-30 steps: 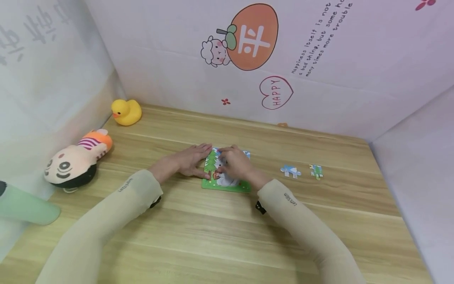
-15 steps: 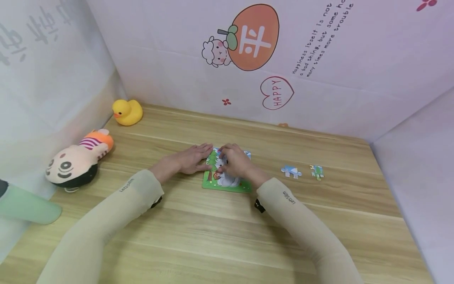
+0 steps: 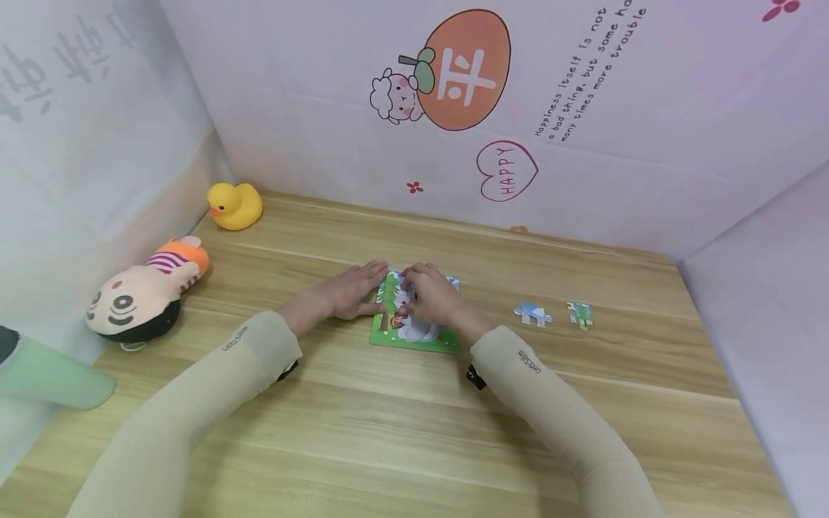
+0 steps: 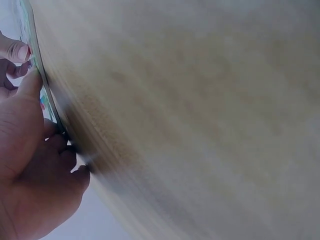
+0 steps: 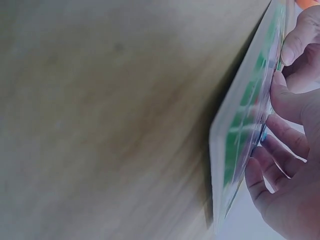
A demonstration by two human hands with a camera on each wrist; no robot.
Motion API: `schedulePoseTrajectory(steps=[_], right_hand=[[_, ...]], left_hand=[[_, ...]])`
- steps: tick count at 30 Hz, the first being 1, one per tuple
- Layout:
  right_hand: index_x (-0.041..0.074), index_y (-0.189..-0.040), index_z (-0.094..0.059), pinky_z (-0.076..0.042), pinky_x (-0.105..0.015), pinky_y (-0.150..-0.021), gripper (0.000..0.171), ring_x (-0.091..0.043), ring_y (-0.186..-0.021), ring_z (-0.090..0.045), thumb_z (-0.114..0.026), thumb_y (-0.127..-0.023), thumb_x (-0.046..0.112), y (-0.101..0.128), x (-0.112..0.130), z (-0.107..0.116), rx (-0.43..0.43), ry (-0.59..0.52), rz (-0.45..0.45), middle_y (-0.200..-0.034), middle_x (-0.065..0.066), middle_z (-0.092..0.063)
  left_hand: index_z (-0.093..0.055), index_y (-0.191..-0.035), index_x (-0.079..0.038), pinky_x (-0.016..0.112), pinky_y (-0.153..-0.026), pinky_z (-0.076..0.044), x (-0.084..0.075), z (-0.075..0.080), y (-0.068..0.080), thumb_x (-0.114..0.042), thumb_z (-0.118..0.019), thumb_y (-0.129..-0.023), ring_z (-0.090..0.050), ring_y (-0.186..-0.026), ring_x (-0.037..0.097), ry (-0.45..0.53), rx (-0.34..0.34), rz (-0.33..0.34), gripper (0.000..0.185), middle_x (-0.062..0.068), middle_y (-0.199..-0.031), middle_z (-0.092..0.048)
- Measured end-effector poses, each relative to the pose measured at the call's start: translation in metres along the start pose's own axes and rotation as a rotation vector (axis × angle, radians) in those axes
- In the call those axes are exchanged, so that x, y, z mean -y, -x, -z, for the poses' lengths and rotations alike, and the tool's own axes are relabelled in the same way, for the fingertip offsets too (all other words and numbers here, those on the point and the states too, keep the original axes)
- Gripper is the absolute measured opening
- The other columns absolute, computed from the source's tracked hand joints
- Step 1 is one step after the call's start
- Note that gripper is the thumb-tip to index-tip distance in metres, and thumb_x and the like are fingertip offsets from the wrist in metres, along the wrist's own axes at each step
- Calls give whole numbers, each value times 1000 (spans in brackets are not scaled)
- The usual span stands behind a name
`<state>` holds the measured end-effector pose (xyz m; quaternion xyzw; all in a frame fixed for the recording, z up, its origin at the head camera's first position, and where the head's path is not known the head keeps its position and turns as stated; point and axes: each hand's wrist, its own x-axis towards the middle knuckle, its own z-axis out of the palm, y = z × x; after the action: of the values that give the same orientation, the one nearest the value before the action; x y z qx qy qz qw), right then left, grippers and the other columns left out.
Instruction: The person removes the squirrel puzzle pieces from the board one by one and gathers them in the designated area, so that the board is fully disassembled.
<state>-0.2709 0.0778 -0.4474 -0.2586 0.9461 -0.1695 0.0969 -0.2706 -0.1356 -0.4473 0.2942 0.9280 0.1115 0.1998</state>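
A green-framed picture puzzle board (image 3: 414, 337) lies flat on the wooden table (image 3: 401, 424), mid-table. My left hand (image 3: 350, 291) rests flat on the wood with straight fingers against the board's left edge (image 4: 42, 85). On top of the board, my right hand (image 3: 432, 296) has bent fingers (image 5: 280, 135) whose tips pinch a small puzzle piece (image 5: 262, 135) down onto the picture. That piece is mostly hidden by the hand. Two loose puzzle pieces, a blue-white one (image 3: 532, 313) and a green one (image 3: 578, 314), lie to the right of the board.
A yellow rubber duck (image 3: 234, 205) sits at the back left corner. A plush doll head (image 3: 145, 291) lies against the left wall, with a pale green object (image 3: 52, 374) nearer me. Printed white walls close the table on three sides.
Hardly anything differs. Both hands stay at the board, and the right hand's fingers have shifted slightly on the picture.
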Motion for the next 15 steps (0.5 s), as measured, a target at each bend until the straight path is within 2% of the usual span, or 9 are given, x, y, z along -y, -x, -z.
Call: schedulePoseTrajectory(steps=[15], right_hand=[[3,-117,-71,-41,-44,-127,41,-32,-141,-52,-85,-88,27,1,-1,0,-8,-13,2,-149,-11,-59]], left_hand=[[-15,-164,2,58,-135,-13,-4,3,-2,-45,-58,-105,-7,-165,37,21,2,32,86,18,-176,-9]])
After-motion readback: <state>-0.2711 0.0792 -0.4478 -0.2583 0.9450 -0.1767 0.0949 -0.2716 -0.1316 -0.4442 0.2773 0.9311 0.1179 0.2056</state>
